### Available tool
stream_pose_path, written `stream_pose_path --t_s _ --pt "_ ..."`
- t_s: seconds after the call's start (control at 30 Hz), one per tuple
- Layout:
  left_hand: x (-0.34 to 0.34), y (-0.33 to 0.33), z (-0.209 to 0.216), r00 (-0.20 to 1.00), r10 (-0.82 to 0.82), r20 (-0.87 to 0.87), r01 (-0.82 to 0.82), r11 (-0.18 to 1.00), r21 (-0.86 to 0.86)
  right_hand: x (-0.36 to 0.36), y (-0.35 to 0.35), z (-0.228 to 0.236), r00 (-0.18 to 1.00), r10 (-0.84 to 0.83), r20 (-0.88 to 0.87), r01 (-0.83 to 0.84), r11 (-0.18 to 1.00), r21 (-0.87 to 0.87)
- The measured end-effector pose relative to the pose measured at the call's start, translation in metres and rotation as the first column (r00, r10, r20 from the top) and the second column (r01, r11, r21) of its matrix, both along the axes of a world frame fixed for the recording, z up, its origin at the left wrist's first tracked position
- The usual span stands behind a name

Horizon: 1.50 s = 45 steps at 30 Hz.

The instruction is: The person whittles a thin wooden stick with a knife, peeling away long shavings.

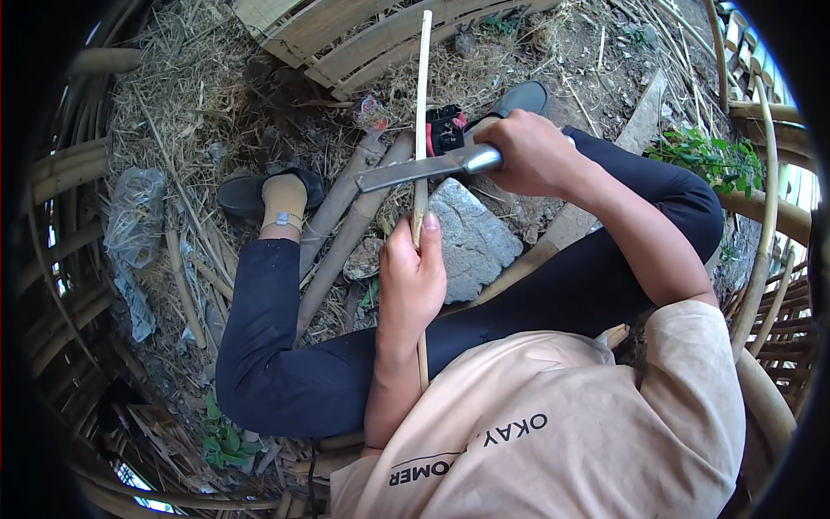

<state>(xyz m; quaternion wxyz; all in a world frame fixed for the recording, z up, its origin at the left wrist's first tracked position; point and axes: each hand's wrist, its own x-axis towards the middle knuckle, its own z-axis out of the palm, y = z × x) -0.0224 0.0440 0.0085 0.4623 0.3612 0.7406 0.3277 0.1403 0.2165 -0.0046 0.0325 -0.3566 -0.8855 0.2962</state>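
Note:
My left hand [413,277] is closed round a long, pale bamboo stick [423,95], its thumb lying along the stick. The stick stands nearly lengthwise in front of me, its far end well beyond the hand and its near end by my shirt. In my right hand [532,156] is a knife [402,175] with a straight, blunt-ended blade and a shiny metal collar; the fingers hide most of its handle. The blade lies across the stick a little beyond my left thumb. Whether it cuts into the stick, I cannot tell.
A grey stone [474,242] lies just right of my left hand. Bamboo poles [350,229] rest on the straw-strewn ground between my legs. A slatted wooden panel [346,48] is at the far side, a clear plastic bag [134,212] at left, and a leafy plant [709,162] at right.

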Motion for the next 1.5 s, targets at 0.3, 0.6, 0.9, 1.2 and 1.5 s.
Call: stream_pose_path --t_s 0.3,0.6,0.9,1.2,1.5 --pt "0.008 -0.009 0.004 0.994 -0.056 -0.096 0.057 0.998 0.013 0.0 0.005 -0.01 0.999 -0.022 0.049 0.017 0.996 0.09" --pt "0.01 -0.001 0.01 0.995 -0.056 -0.088 0.056 0.998 -0.005 0.003 0.031 -0.015 0.992 -0.091 0.088 0.068 0.97 0.232" --pt "0.009 -0.001 0.015 0.99 -0.07 -0.119 0.074 0.997 0.027 0.007 0.034 -0.02 0.993 -0.112 -0.026 0.114 0.922 0.37" --pt "0.017 -0.004 0.027 0.999 -0.044 -0.017 0.045 0.995 0.084 0.082 0.116 0.017 0.873 -0.478 -0.097 0.46 0.742 0.487" --pt "0.0 -0.005 0.005 1.0 0.006 0.013 -0.007 0.996 0.084 0.004 0.008 0.01 1.0 0.001 0.007 -0.002 0.978 0.208"
